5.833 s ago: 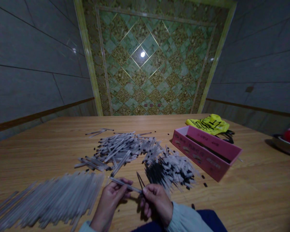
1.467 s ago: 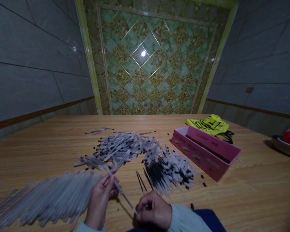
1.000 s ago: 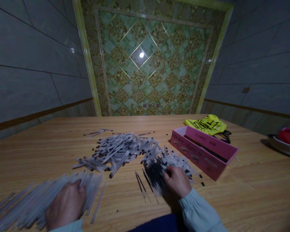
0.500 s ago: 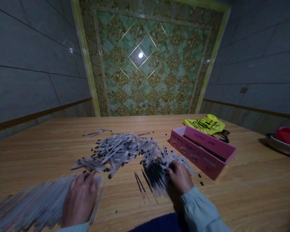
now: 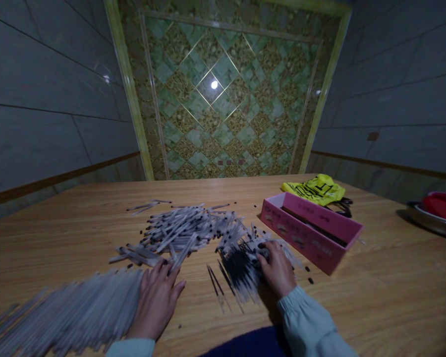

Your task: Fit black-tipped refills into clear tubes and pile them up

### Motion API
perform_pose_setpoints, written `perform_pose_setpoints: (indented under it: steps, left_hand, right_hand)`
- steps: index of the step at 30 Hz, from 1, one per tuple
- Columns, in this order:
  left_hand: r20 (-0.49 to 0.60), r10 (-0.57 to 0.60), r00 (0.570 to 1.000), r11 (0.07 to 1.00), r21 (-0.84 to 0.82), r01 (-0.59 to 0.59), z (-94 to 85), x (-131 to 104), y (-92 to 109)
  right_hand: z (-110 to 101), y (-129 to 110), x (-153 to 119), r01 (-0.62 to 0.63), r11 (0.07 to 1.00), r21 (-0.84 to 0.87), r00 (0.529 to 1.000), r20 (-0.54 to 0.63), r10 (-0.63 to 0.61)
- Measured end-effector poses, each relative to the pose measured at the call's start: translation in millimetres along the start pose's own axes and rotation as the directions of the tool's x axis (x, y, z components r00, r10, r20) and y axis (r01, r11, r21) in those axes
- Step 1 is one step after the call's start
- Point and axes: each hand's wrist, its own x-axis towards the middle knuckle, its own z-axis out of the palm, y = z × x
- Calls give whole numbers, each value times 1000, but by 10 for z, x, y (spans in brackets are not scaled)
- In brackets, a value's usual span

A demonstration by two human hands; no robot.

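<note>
Left hand (image 5: 156, 297) is palm down, fingers spread and apart, beside the row of long translucent plastic tubes (image 5: 78, 312); its fingertips reach the near edge of the loose pile of translucent black-ended tubes (image 5: 178, 228), contact unclear; right hand (image 5: 277, 267) has fingers curled at the right side of the bunch of thin black-tipped sticks (image 5: 238, 267), can't tell if it grips anything; open pink rectangular box (image 5: 303, 238) sits beyond it on the wood-grain table (image 5: 379, 297).
</note>
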Motion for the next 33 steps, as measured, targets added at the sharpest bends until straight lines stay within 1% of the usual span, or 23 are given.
perform_pose_setpoints:
  steps: [6,8,10,12,14,15,16,17,18,19,21,23,26,28,29,31,33]
  left_hand:
    - [-56,45,997,996,-73,-49,-11,15,-24]
    - [-100,28,995,991,-126,-40,-4,18,-42]
    - [-173,-15,985,978,-208,-22,0,18,-60]
    - [-268,-80,960,946,-324,-11,-10,13,-69]
    - [-333,-184,925,882,-471,6,-45,0,-58]
    - [-327,-244,913,833,-553,24,-71,-10,-45]
    - [-287,-301,909,769,-637,53,-101,-21,-27]
    - [-217,-346,913,688,-720,90,-132,-33,-6]
    - [-122,-370,921,594,-794,133,-162,-45,17]
    - [-22,-376,926,492,-852,179,-187,-57,41]
    - [143,-363,921,292,-921,258,-222,-74,89]
    - [233,-355,905,146,-943,300,-237,-80,136]
    - [281,-381,881,16,-951,310,-243,-74,195]
    - [301,-411,861,-67,-951,300,-245,-69,221]
    - [318,-413,853,-112,-948,299,-247,-68,228]
    - [357,-400,844,-190,-933,305,-246,-69,228]
    - [381,-378,844,-232,-921,313,-240,-74,215]
  right_hand:
    - [-22,-100,-22,76,992,97,995,-78,-68]
    - [-16,-140,-38,103,983,152,991,-95,-89]
    - [-3,-194,-67,132,966,222,989,-93,-114]
    - [16,-266,-111,157,942,297,987,-75,-141]
    - [41,-352,-167,157,915,371,987,-33,-156]
    - [56,-397,-198,145,901,409,988,-4,-157]
    - [72,-443,-232,126,885,448,987,32,-157]
    - [90,-487,-267,98,866,490,985,75,-155]
    - [110,-529,-302,61,840,539,981,122,-149]
    - [131,-567,-338,18,806,591,974,171,-147]
    - [173,-631,-407,-81,719,691,953,265,-147]
    - [212,-676,-466,-175,621,764,928,339,-156]
    - [248,-723,-528,-289,517,806,886,430,-175]
    - [252,-756,-555,-322,497,806,868,461,-185]
    - [248,-775,-567,-303,507,807,872,449,-193]
    - [234,-812,-590,-209,556,804,903,377,-207]
    - [225,-836,-608,-125,620,774,936,299,-184]
